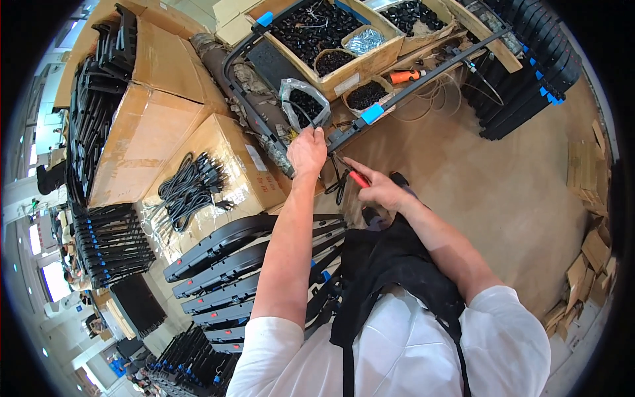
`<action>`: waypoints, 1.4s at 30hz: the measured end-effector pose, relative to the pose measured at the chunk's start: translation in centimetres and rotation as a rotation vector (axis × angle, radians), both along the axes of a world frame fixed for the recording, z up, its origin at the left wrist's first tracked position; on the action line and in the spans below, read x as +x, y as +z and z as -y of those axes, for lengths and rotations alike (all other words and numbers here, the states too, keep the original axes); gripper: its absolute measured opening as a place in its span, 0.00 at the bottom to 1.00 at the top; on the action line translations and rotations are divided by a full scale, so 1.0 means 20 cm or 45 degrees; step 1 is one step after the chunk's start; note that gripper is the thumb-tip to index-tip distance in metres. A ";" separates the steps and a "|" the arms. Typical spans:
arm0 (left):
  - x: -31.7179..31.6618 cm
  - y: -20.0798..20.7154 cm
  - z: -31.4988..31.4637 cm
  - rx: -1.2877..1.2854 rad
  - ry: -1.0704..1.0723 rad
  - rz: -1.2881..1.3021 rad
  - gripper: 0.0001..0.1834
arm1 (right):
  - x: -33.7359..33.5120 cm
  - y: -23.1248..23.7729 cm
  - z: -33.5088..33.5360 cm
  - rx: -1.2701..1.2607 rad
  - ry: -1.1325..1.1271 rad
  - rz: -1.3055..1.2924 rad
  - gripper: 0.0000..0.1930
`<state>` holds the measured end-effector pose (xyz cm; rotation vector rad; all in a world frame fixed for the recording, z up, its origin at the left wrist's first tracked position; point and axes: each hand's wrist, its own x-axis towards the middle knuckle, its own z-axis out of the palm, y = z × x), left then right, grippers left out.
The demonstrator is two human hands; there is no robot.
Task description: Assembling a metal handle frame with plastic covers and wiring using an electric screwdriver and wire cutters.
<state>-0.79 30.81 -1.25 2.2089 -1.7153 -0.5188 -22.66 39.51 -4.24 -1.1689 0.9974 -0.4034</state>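
Black frame bar [423, 74] slants up-right from the gripping left hand [307, 152], while the right hand [380, 190], just below, clasps a red-handled tool [359, 178].

brown cardboard cartons around the hands

white paper label [255, 158] on brown cardboard carton [218, 149], left of left hand [307, 151].

Materials around the black frame

The frame [410, 83] looks like matt black metal with glossy blue plastic clips [372, 113]. The tool handle [359, 178] is smooth red plastic. The boxes [228, 165] are rough brown cardboard, the cables [188, 188] dull black rubber, and the bag [301, 92] thin, clear, shiny plastic.
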 end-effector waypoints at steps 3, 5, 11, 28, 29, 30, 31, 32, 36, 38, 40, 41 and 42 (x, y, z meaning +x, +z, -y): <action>0.00 -0.02 0.01 0.008 0.017 0.028 0.23 | -0.01 -0.16 0.02 0.672 -0.127 0.837 0.46; -0.02 -0.03 0.01 0.021 0.010 0.017 0.23 | -0.02 -0.12 0.10 0.129 0.309 -0.132 0.40; 0.02 -0.02 0.01 0.020 0.055 0.023 0.22 | -0.17 0.01 0.00 0.144 0.298 -0.407 0.11; -0.08 0.04 0.10 0.195 0.189 -0.089 0.24 | 0.04 -1.29 0.85 0.579 -0.604 0.064 0.43; -0.09 0.04 0.09 0.059 0.250 -0.141 0.24 | 0.05 -1.27 0.86 0.715 -0.618 0.066 0.34; -0.02 0.07 0.03 0.020 0.308 -0.108 0.24 | 0.14 -1.18 0.82 0.797 -0.449 0.168 0.26; -0.05 0.09 0.05 -0.040 0.297 -0.134 0.23 | 0.12 -1.17 0.84 0.847 -0.444 0.219 0.20; -0.01 0.10 0.01 -0.043 0.352 -0.096 0.23 | 0.19 -1.06 0.81 0.821 -0.337 0.251 0.22; 0.08 0.12 0.10 -0.350 0.516 -0.343 0.18 | 0.15 -0.99 0.89 0.855 -0.107 0.152 0.20; 0.09 0.23 0.29 -0.567 0.539 -0.542 0.11 | -0.22 -1.31 0.93 0.573 -0.003 0.380 0.14; 0.39 0.49 0.35 -0.740 0.750 -0.174 0.11 | -0.31 -1.25 0.97 0.827 0.273 0.484 0.18; 0.60 0.64 0.40 -0.658 0.916 0.218 0.10 | -0.36 -1.21 0.95 0.900 0.056 0.208 0.22; 0.81 0.85 0.45 -1.042 0.861 0.216 0.09 | -0.48 -1.14 0.99 0.809 0.321 0.341 0.20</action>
